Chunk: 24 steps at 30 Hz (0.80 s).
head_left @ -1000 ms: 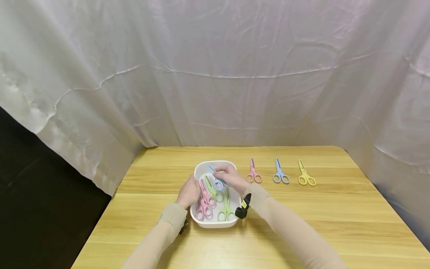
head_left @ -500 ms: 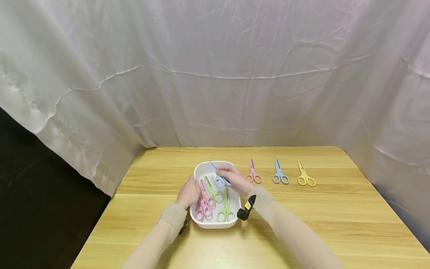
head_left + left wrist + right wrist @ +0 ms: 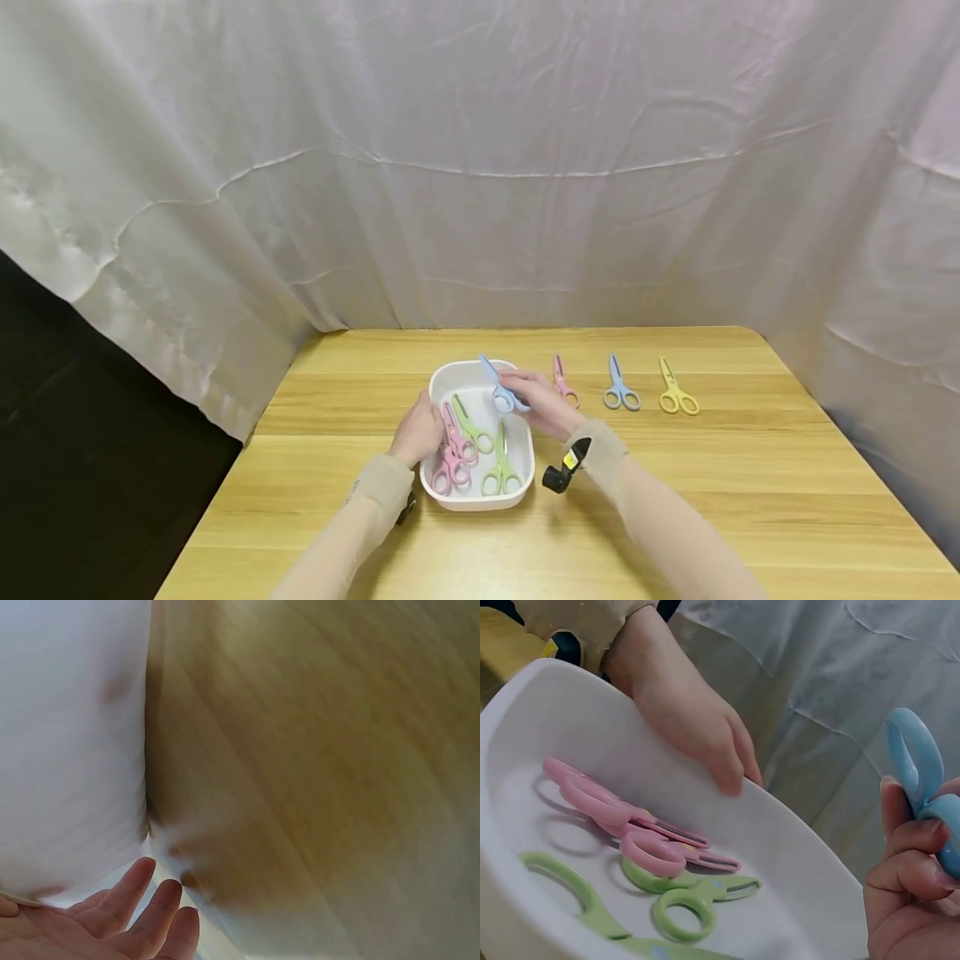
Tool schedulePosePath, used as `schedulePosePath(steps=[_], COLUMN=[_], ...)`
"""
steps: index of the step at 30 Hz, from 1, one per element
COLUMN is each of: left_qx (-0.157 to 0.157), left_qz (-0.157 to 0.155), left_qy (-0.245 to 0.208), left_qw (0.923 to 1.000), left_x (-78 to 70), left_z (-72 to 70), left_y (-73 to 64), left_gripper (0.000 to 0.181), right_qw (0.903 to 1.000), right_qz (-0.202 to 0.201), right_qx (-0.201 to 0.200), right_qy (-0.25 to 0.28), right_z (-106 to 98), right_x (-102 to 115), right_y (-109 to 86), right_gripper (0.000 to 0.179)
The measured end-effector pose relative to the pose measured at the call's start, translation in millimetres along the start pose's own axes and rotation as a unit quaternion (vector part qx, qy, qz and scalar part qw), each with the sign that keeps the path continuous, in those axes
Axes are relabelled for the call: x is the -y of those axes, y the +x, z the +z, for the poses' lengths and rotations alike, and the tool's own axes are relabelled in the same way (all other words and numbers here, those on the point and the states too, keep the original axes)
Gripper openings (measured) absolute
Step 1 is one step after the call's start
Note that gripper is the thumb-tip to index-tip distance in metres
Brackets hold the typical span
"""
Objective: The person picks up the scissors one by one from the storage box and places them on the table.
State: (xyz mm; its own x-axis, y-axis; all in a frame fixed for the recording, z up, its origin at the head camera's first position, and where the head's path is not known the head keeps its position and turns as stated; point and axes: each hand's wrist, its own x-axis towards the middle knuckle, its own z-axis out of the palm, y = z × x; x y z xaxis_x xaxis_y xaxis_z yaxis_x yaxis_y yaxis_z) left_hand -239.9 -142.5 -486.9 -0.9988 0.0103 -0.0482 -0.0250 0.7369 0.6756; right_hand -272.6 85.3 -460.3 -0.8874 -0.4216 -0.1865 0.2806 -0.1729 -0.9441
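My right hand (image 3: 542,402) pinches a pair of light blue scissors (image 3: 504,400) above the far right part of a white plastic bin (image 3: 480,505). Its blades point up and to the left; a blue handle loop (image 3: 915,754) stands out beyond the fingers in the right wrist view. At the bin's left side, my left hand (image 3: 418,429) holds the rim, thumb over the inside and fingers along the outer wall. Inside lie two pink scissors (image 3: 596,801), overlapping at the left, and two green scissors (image 3: 502,473), one near the front and one farther back.
To the right of the bin, pink scissors (image 3: 558,368), blue scissors (image 3: 617,385) and yellow scissors (image 3: 672,388) lie in a spaced row on the wooden table (image 3: 712,500). A pale curtain (image 3: 525,242) hangs behind the table's far edge.
My right hand has lifted the blue scissors and carried them to the right, from deep in the bin to its far right rim. My left hand keeps its place on the bin.
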Motion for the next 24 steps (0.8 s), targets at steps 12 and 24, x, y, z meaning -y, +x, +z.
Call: schedulePosePath(steps=[12,24], left_qx=[-0.012,-0.004], left_qz=[0.013,0.011], left_qy=[0.01,0.01], left_qw=[0.9998,0.9999], left_x=[1.7,1.8], left_z=[-0.1,1.1], left_y=[1.3,1.4], left_gripper=[0.047,0.052], right_qw=[0.999,0.9974], right_qz=[-0.02,-0.014], right_qx=[-0.017,-0.037], right_qy=[0.035,0.06], right_z=[-33,-74], right_x=[1,1], right_y=[-15.8,-34.1], right_gripper=[0.052,0.027])
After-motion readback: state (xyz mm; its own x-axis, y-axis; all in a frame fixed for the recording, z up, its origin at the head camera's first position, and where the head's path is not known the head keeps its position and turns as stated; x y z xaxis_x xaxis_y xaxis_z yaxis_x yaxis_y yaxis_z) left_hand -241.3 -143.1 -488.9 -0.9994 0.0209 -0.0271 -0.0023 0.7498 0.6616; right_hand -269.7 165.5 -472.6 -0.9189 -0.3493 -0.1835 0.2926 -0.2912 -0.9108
